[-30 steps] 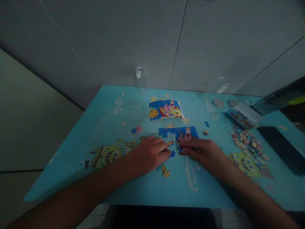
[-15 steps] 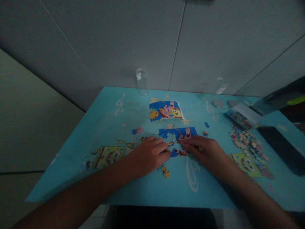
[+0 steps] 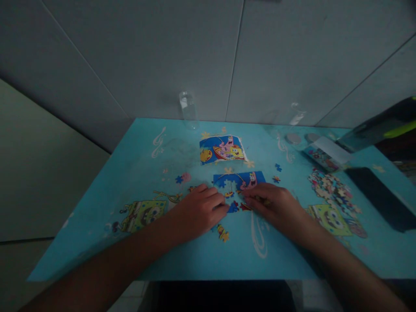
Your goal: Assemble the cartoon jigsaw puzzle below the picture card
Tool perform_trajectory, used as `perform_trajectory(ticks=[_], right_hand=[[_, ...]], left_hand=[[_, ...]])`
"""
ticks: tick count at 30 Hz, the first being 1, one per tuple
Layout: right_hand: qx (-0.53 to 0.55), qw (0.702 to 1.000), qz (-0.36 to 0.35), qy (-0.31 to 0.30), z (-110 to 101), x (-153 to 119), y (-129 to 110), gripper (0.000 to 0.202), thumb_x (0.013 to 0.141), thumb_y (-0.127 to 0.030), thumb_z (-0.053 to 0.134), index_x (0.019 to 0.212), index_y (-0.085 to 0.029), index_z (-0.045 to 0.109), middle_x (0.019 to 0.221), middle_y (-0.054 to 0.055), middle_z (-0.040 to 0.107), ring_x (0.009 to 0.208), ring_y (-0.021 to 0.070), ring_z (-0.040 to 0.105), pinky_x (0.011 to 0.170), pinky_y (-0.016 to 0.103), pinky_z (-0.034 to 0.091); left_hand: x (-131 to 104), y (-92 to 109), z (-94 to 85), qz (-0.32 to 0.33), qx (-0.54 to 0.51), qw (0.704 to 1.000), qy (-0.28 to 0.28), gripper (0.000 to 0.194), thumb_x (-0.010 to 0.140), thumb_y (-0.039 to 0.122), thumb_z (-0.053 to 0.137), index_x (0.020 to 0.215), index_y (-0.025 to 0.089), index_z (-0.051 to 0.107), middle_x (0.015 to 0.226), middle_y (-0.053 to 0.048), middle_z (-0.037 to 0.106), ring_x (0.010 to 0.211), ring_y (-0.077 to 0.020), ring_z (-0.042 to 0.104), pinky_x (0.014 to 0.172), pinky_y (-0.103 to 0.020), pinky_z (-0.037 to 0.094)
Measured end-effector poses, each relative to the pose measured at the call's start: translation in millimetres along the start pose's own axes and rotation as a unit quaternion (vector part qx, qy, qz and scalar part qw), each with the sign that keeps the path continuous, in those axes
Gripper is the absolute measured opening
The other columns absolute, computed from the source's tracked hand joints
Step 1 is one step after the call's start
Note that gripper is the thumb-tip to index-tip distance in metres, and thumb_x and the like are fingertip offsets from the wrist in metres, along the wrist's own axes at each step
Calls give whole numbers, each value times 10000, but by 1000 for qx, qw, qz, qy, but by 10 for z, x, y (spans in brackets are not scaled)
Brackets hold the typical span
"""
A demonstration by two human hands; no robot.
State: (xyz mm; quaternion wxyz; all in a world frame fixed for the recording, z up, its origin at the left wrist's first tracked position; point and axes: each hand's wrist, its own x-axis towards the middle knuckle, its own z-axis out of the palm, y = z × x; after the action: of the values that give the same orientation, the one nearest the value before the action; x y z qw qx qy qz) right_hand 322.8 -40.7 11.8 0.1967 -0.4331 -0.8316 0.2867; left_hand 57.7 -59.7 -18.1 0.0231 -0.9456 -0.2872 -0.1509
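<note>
A partly assembled jigsaw puzzle (image 3: 255,177) lies on the table, with a gap in its middle. My left hand (image 3: 204,210) rests on its left side, fingers curled and pressed down, covering that part. At the gap's right edge, my right hand (image 3: 271,200) has thumb and fingertips pinched together on a small puzzle piece, mostly hidden by the fingers. Inside the gap sits a loose yellow and red piece (image 3: 229,194). Below my left hand are several yellow pieces (image 3: 222,233). A picture sheet (image 3: 222,149) of the same cartoon scene lies just behind the puzzle.
Loose pieces (image 3: 182,178) lie left of the puzzle and blue ones (image 3: 278,167) to the right. Farther right are a pile of pieces (image 3: 333,190), a dark phone-like slab (image 3: 380,197), a card packet (image 3: 326,154) and round lids (image 3: 293,138). A clear cylinder (image 3: 189,112) stands by the wall.
The camera view has shifted slightly, moving the scene a little left. Both hands stay at the puzzle, with the right fingertips moving only very slightly.
</note>
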Motion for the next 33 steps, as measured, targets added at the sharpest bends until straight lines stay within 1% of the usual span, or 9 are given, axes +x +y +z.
perform_trajectory(ticks=[4,8,14,21,25,29,33], right_hand=[[-6,1000,-16,-7,10,5,-33,193,982,-199,620,1110,-258,752,1105,27,746,997,180,700,905,331,548],[-9,1000,-17,-7,13,18,-21,217,993,-195,594,1124,-268,751,1114,40,743,1007,196,700,913,361,560],[-28,999,-35,-28,22,19,-10,201,963,-174,645,1109,-254,757,1074,49,740,992,202,693,914,356,555],[-50,996,-52,-56,83,2,-40,202,965,-252,664,1145,-271,756,1094,71,703,1074,236,654,966,407,533],[-68,995,-52,-53,113,8,-46,182,960,-250,669,1118,-264,758,1059,73,699,1041,239,656,955,412,536],[-79,994,-50,-55,111,10,-55,139,957,-260,673,1068,-249,756,1016,64,709,1024,242,659,952,420,538],[-78,995,-54,-44,107,5,-53,134,943,-278,695,1057,-256,763,1070,73,720,1078,254,662,972,430,540]], left_hand=[[-2,4,-16,1,-2,1000,-2,108,996,209,614,1064,195,696,968,-38,659,937,-202,577,807,-366,391],[13,30,-35,5,-6,1000,15,138,1008,219,601,1110,192,688,1015,-40,667,931,-198,580,797,-364,389],[30,69,-15,26,-19,999,3,158,1026,228,576,1137,190,681,1100,-44,679,959,-198,577,807,-376,392],[38,70,6,28,-18,999,-11,180,1044,242,545,1164,194,671,1106,-39,687,981,-204,578,824,-388,390],[35,55,-33,29,-14,999,-13,180,1041,226,550,1167,186,672,1116,-42,689,969,-195,580,829,-385,392],[26,43,-54,24,-12,1000,-17,180,1027,218,575,1175,184,672,1116,-43,685,1003,-203,581,851,-389,398],[21,42,-26,19,-18,1000,-17,170,1026,216,579,1162,185,676,1102,-44,681,994,-200,581,855,-383,405]])
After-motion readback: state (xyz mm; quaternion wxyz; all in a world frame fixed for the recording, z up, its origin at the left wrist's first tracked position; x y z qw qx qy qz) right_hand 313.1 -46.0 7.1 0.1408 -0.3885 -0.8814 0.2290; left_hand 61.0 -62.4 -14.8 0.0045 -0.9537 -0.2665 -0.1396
